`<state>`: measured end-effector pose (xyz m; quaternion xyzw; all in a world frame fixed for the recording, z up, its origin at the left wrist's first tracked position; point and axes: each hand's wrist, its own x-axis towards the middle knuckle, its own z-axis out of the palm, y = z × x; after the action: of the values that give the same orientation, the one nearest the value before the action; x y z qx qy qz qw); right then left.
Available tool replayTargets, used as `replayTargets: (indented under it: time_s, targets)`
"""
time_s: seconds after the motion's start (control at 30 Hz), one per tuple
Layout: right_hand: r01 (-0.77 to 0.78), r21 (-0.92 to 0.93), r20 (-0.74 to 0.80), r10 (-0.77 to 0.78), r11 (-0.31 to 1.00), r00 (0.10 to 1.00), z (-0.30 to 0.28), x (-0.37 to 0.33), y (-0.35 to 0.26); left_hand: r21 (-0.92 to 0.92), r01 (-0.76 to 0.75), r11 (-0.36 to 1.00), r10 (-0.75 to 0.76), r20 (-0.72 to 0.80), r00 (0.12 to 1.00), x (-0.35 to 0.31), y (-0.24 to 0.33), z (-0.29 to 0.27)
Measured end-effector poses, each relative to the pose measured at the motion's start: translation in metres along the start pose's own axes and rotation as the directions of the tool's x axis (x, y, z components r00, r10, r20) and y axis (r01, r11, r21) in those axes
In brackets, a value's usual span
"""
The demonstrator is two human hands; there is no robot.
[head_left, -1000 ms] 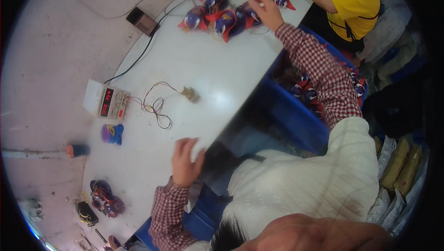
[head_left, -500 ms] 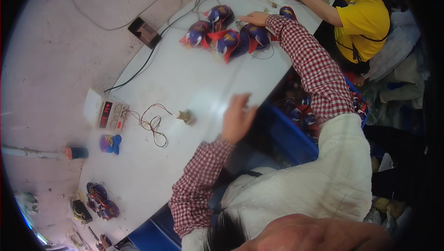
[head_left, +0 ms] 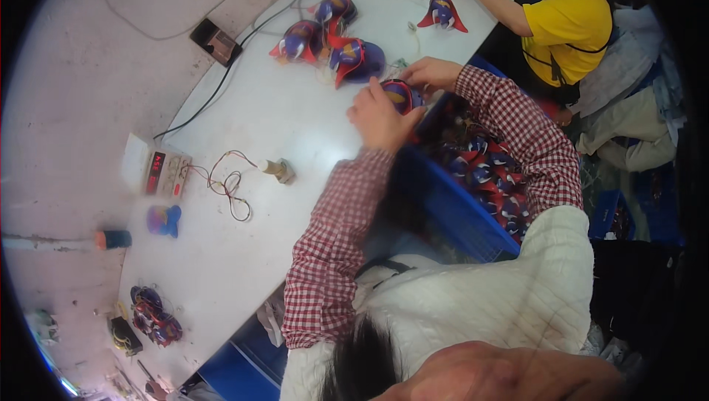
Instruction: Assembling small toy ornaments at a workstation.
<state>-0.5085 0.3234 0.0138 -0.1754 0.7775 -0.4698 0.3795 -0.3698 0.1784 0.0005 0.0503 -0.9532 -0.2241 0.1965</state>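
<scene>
Both hands are at a purple rounded plastic toy piece [head_left: 397,94] with red edging and a yellow-orange patch, near the right edge of the white table. My left hand [head_left: 379,117] closes around its near left side with the thumb below it. My right hand [head_left: 434,74] grips its far right side, fingers bent over the rim. Just beyond, similar purple pieces with red wings [head_left: 357,60] lie in a cluster with thin wires among them. Another winged piece [head_left: 442,12] sits apart, farther right.
A blue crate [head_left: 461,213] of the same pieces stands beside the table. A small meter with a red display [head_left: 168,175] connects by wires to a pale cylindrical part [head_left: 278,170]. More pieces [head_left: 155,316] lie near left. A person in a yellow shirt [head_left: 567,28] works at far right.
My right hand has drawn one piece from the cluster toward me. My left hand has moved up to meet it, and both now hold it. The view has shifted slightly.
</scene>
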Motion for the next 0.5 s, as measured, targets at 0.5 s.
replayTargets:
  time_s: [0.5]
  targets:
    - [0.115,-0.202,0.388,-0.028,0.973,0.921,0.046,-0.079,-0.03,-0.142,-0.217,0.966,0.233,0.107,0.967,-0.092,-0.057,-0.147]
